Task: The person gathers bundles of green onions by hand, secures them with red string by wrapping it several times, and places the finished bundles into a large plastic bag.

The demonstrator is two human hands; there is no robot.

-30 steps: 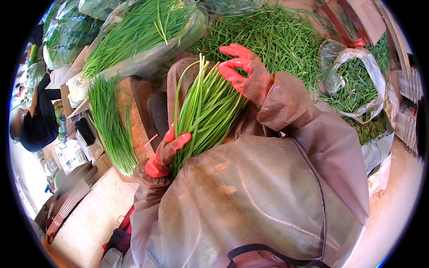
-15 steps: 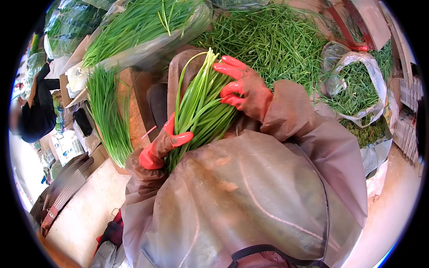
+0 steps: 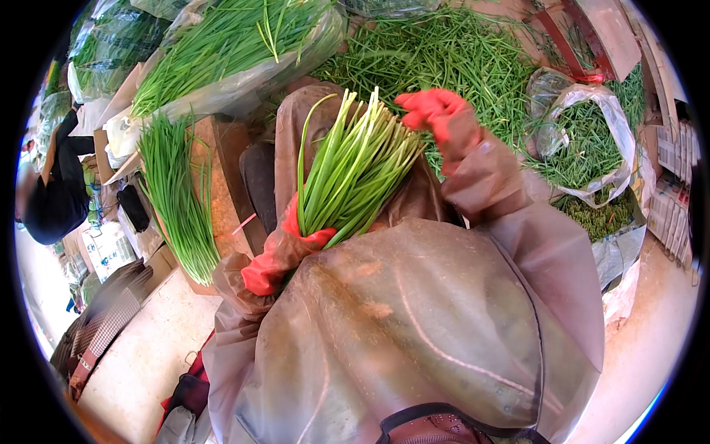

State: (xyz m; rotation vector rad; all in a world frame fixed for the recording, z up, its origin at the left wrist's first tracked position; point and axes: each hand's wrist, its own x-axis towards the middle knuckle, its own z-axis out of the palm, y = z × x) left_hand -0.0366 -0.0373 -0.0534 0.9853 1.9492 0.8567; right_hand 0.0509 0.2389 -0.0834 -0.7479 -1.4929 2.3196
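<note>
My left hand [image 3: 285, 248], in a red rubber glove, is wrapped round a thick bunch of garlic chives [image 3: 347, 177] above my lap. The bunch leans up and away to the right, its pale cut ends fanned out at the top. Just right of those ends is my right hand [image 3: 436, 115], also red-gloved, raised and apart from the bunch. Its fingers are curled together and slightly blurred; whatever they may hold cannot be made out. A second bunch of garlic chives [image 3: 174, 200] lies to the left on a brown box [image 3: 225, 170].
A plastic-lined box [image 3: 244, 85] of long chives stands far left. Loose green trimmings [image 3: 451, 66] spread across the floor ahead. An open plastic bag [image 3: 629, 140] of trimmings sits at right, near a cardboard box [image 3: 610, 37]. Another person [image 3: 59, 192] is at the far left.
My right hand has left the chives' upper part, moving right, and its fingers have curled. The left hand now wraps more tightly round the bunch, whose pale ends have spread and tilted right.
</note>
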